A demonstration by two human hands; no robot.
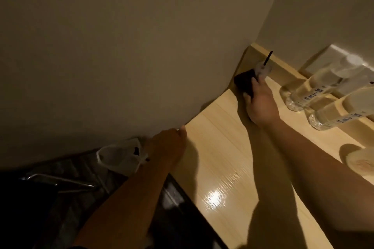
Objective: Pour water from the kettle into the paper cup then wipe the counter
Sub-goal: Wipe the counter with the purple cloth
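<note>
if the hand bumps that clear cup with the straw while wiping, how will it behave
The cup looks like thin clear plastic with a tall straw, so it is probably light and apt to tip or slide. It stands right beside the right hand and its dark cloth, so a nudge seems likely.
</note>
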